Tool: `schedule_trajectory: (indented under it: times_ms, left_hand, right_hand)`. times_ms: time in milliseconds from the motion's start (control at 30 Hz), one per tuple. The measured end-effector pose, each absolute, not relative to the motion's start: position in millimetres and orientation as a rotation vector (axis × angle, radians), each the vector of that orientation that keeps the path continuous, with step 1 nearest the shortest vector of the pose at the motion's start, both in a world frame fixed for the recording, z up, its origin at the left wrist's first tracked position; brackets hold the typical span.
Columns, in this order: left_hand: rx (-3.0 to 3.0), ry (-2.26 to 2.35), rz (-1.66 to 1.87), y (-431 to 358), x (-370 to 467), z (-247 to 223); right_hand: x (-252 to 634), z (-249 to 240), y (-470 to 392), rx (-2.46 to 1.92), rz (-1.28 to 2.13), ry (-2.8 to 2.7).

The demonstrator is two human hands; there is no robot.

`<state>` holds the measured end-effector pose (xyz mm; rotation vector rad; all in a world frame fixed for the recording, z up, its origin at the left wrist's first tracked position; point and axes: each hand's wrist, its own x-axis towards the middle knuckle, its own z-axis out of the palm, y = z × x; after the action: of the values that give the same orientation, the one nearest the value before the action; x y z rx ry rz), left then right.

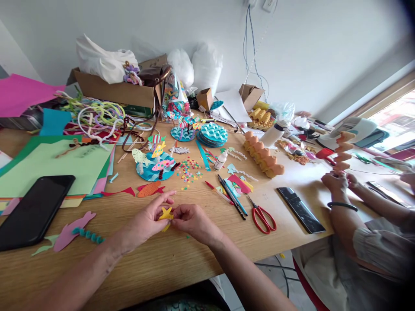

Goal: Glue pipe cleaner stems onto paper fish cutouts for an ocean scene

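Between my two hands, just above the table's near side, is a small yellow paper cutout (166,214) with pointed ends, perhaps a star or a fish tail. My left hand (151,218) pinches it from the left, its other fingers stretched out beyond. The fingertips of my right hand (189,219) close on its right edge. Beyond my hands lie an orange paper fish (149,189) and a red cutout. Farther back, a blue wavy disc (145,172) carries several decorated paper fish. Colourful confetti dots (188,170) are scattered beside it.
Pens (231,196), red-handled scissors (262,218) and a phone (300,209) lie to the right. A white glue bottle (220,160) stands mid-table. Another phone (37,209) rests on coloured paper (65,166) at left. At far right, a co-worker's hands (339,181) hold an orange egg-carton strip (343,151).
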<state>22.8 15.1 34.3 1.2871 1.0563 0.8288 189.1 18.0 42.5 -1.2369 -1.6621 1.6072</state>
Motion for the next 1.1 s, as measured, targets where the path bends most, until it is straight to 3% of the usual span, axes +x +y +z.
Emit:
schedule_trajectory:
  times_ms: [200,600,1100]
  left_hand:
    - [1.219,1.091,0.893,12,25,50]
    - [1.236,1.247,0.997,8,37,50]
    - [1.056,1.183,0.886,8,32,62]
  right_hand:
    - [185,47,17,-1.272,1.510,-1.474]
    - [178,54,10,-1.356,1.207,-1.607]
    - [180,50,11,-1.298,1.295,-1.610]
